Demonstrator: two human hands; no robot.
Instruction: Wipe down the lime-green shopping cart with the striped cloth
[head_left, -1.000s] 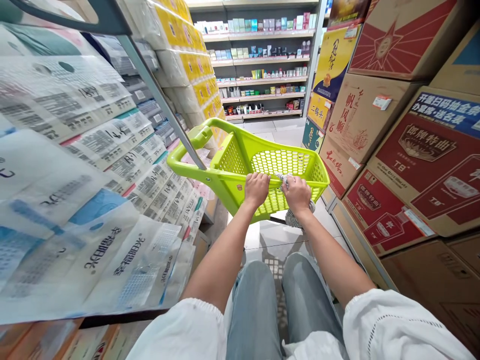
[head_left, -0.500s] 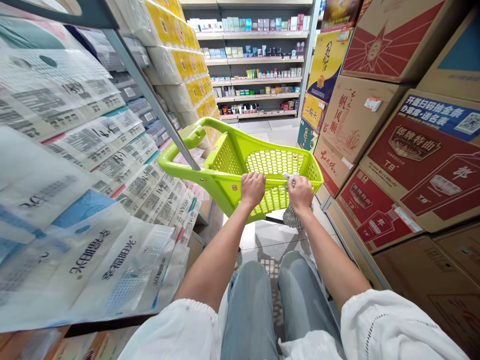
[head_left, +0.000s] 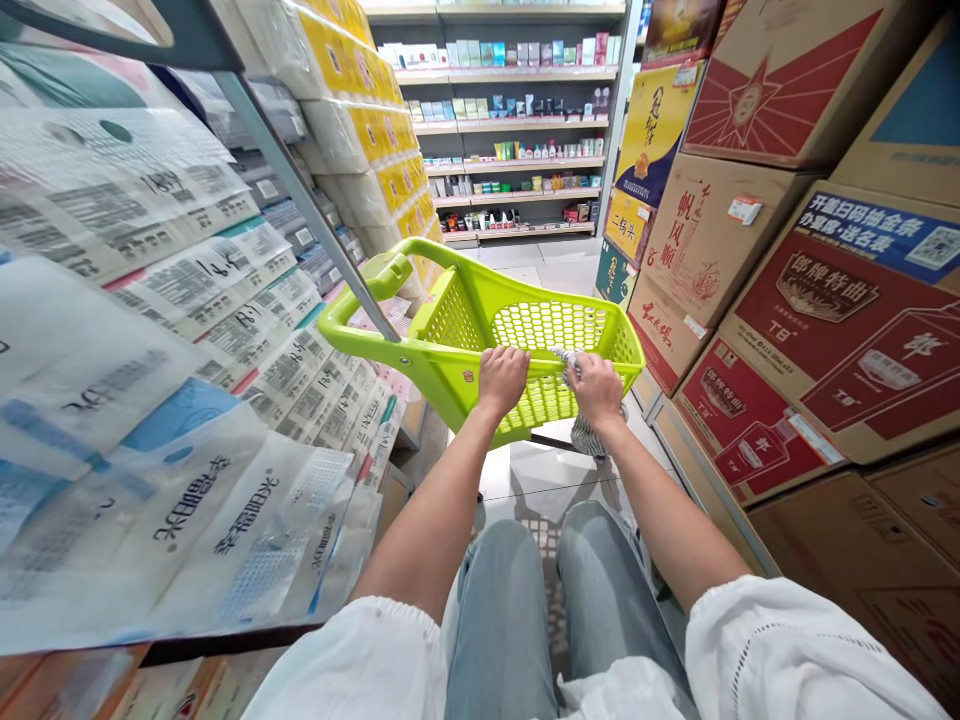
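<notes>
A lime-green plastic shopping cart [head_left: 435, 375] with perforated walls stands in front of my knees, side-on to me. My left hand [head_left: 502, 380] is wrapped over the near rim of its basket. Farther right on the same rim, my right hand [head_left: 596, 390] presses a striped grey-and-white cloth [head_left: 589, 437] against the edge. One end of the cloth pokes out above the rim, and the rest hangs down outside the basket. The fingertips of both hands are hidden behind the rim.
Packs of paper [head_left: 225, 260] are stacked close on the left, with yellow-and-white bundles [head_left: 367, 130] beyond. Stacked cartons [head_left: 810, 290] line the right side. Shelves with small boxed goods [head_left: 517, 125] stand at the far end. A grey metal pole [head_left: 300, 190] slants across the upper left.
My right hand has slid slightly left along the rim with the cloth. My left hand stays on the rim in nearly the same place.
</notes>
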